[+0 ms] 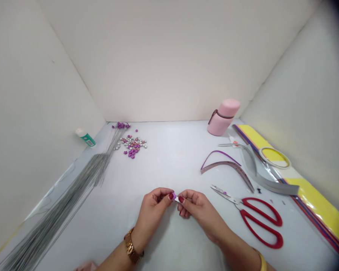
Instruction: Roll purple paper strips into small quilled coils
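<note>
White-walled enclosure, white work surface [169, 165]: near its front edge, the left hand [154, 212] and right hand [199, 212] are closed, each pinching one end of a small purple-and-white strip [175, 198] (fingers hide most of it). Step in hand: shaping the strip by finger. Next move calls for even pressure from both pinches. Red-handled scissors [255, 222] lie to the right.

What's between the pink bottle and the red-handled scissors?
Head view: a curved purple strip and a wider curved grey strip lie between the pink bottle and the red-handled scissors.
</note>
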`<state>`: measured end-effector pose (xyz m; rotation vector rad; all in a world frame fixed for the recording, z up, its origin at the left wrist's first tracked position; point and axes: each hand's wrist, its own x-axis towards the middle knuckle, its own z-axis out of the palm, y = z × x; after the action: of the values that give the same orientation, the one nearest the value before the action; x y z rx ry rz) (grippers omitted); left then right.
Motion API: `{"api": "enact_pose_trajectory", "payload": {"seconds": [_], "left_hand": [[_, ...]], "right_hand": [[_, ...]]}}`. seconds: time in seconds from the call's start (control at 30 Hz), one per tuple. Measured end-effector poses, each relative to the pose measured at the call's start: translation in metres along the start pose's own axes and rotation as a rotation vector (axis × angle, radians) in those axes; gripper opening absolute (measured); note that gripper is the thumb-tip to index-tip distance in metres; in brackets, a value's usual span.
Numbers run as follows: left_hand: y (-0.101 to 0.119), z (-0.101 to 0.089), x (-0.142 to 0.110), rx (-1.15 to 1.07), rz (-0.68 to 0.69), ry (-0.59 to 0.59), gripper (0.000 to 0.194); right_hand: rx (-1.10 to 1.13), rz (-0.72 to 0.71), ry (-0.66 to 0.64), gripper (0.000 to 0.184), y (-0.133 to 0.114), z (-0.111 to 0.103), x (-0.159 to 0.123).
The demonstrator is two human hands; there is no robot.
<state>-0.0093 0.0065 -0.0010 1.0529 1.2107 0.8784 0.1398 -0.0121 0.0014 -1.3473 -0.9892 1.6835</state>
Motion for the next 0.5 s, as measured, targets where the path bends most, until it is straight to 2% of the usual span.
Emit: {"api": "enact_pose_trajectory", "payload": {"seconds": [0.23,0.33,0.5], "left_hand": [[-0.0004,0.0005,-0.0035,0.033,0.039,0.041,0.01],[-0.0013,0.001,-0.0032,0.018,0.03,0.008,0.011],[-0.0014,0.0014,-0.0021,-0.031,0.004,-0.046,0.014]], "right_hand": [[0.034,-0.018,-0.014,0.016,-0.0036,0.0041,-0.0037],[0.077,-0.058,-0.04,0.015,-0.0075,0.0047,-0.006],[0.074,-0.073,0.008,0.011,-0.0065,0.0033,-0.0039]]}}
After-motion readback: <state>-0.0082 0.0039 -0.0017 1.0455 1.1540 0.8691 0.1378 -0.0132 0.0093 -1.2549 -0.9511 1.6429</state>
